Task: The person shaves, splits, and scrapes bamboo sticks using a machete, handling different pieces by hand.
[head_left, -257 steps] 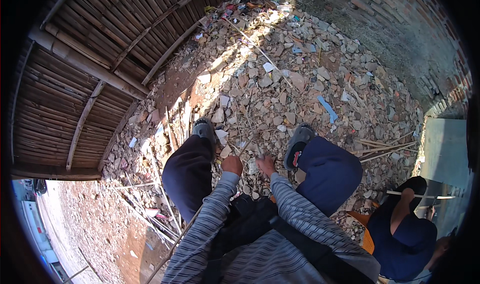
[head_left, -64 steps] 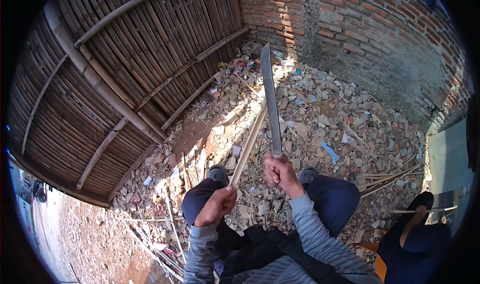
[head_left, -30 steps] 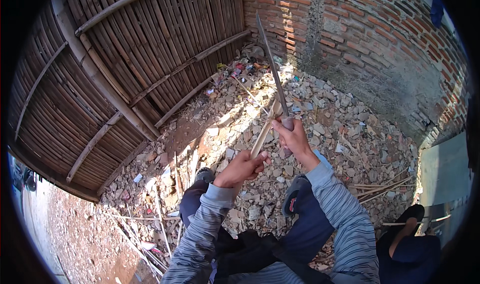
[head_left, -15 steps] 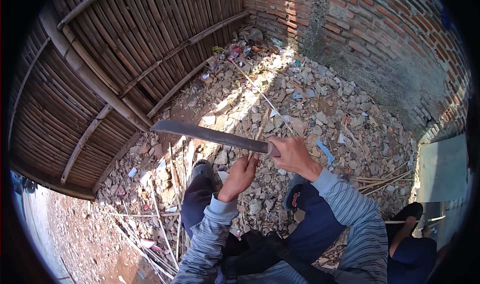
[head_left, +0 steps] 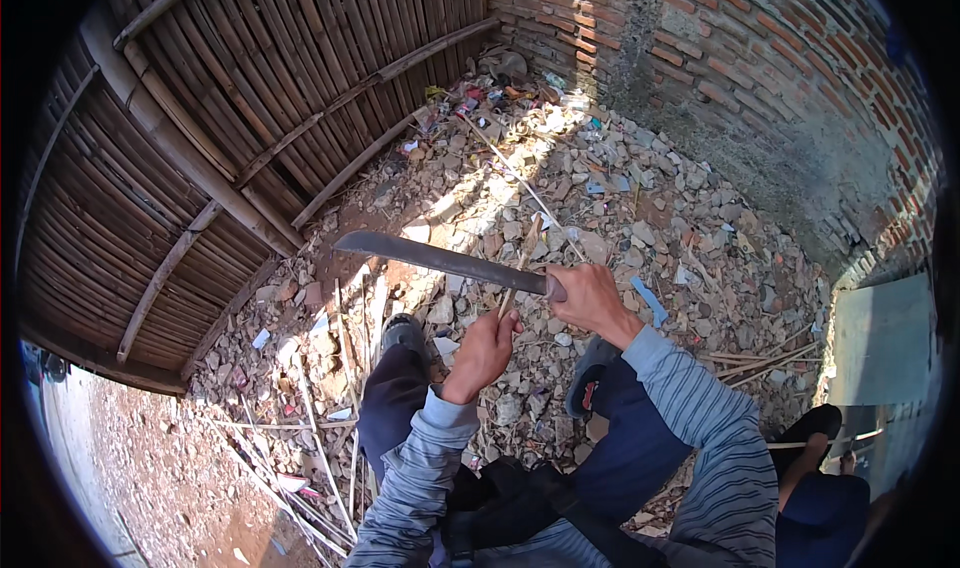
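Observation:
A machete (head_left: 440, 258) with a long dark blade is gripped by its handle in my right hand (head_left: 592, 303). The blade points left, its tip lying toward the slatted wall. My left hand (head_left: 483, 353) is closed around a thin bamboo stick (head_left: 530, 243), which rises from the fist and slants away to the upper right. Near its handle end, the blade crosses in front of the stick, just beyond my left fingers. Whether the edge touches the stick I cannot tell.
Broken rubble (head_left: 690, 228) and scraps of litter cover the ground. Loose bamboo strips (head_left: 310, 418) lie at the left, with more sticks (head_left: 765, 363) at the right. A slatted bamboo wall (head_left: 330, 58) and a brick wall (head_left: 760, 58) meet ahead. Another person's leg (head_left: 825, 508) shows at the lower right.
The machete has shifted to the right and slightly away from me, its tip now farther from the slatted wall. My left hand has barely moved and keeps its hold on the stick.

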A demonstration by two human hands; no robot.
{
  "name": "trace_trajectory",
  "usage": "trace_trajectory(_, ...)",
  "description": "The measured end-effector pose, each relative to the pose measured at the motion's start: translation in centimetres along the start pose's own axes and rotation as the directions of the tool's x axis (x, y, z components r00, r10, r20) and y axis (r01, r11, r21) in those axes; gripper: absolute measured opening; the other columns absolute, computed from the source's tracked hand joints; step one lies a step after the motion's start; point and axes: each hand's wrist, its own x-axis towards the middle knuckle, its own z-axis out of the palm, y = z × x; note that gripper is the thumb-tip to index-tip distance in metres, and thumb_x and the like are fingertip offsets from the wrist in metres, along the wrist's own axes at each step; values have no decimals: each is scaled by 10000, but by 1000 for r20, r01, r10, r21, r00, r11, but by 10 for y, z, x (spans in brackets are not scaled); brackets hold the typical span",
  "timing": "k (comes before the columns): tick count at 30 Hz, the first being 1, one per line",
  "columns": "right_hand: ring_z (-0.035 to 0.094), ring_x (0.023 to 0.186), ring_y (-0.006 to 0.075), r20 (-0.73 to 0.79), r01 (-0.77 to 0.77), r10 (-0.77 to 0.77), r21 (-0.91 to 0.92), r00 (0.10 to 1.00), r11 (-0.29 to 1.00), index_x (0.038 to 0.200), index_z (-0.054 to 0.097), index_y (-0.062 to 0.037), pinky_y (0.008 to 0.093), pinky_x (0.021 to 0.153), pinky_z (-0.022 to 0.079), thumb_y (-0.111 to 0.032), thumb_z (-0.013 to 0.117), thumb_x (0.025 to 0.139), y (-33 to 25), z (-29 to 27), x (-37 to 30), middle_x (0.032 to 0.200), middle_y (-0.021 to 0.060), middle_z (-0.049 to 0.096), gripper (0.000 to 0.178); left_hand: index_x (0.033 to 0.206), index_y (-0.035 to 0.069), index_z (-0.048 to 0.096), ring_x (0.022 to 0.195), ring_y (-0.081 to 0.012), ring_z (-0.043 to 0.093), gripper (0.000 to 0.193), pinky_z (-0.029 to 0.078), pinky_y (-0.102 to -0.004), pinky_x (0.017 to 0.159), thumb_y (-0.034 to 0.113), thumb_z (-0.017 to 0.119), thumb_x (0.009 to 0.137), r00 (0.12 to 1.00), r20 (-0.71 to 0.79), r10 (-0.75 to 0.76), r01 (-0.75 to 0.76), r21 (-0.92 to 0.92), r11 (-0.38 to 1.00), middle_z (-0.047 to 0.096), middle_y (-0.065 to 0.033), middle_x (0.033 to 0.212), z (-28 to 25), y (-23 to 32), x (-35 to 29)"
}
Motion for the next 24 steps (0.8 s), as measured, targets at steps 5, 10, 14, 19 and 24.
trace_trajectory(5, 735, 693, 376, -21, 11, -12, -33, 1000, 999, 1028, 700, -103, 490, 637, 576, -152, 738, 699, -3, -2, -6, 719, 176, 716, 334, 953, -28, 663, 774, -388, 669, 320, 503, -455, 737, 209, 495, 1087, 996, 60, -65, 64, 24, 998, 679, -225, 817, -7, 18, -1)
trace_trajectory(10, 731, 686, 387, 65, 46, -45, -20, 997, 999, 1040, 687, -96, 512, 626, 574, -174, 743, 736, -11, 11, -14, 701, 171, 706, 319, 967, -34, 661, 759, -376, 671, 297, 507, -450, 727, 186, 500, 1084, 999, 29, 17, -18, 5, 1000, 683, -220, 808, -8, 8, -2)
trace_trajectory(14, 722, 685, 406, -13, -106, 105, -24, 994, 994, 1012, 696, -88, 511, 634, 573, -182, 738, 752, 10, -2, 2, 707, 178, 706, 280, 924, -36, 666, 693, -368, 665, 326, 499, -456, 671, 214, 522, 1075, 998, 42, -57, 56, 17, 998, 665, -219, 742, -7, 11, -1)
trace_trajectory(19, 725, 688, 394, -18, -65, 65, 8, 998, 998, 1006, 701, -91, 499, 657, 580, -178, 734, 755, 2, 7, -8, 716, 185, 707, 267, 923, -26, 664, 707, -377, 667, 322, 498, -465, 679, 217, 518, 1075, 1000, 13, -27, 26, 48, 999, 670, -220, 760, -2, 3, 1)
trace_trajectory(24, 732, 685, 379, 5, -3, 3, -32, 1000, 999, 1013, 708, -107, 494, 651, 582, -199, 757, 756, 3, 5, -12, 715, 169, 715, 277, 907, -7, 636, 635, -180, 528, 352, 436, -377, 619, 257, 502, 1097, 998, 16, 56, -55, -28, 998, 564, -100, 673, 3, -1, -1)
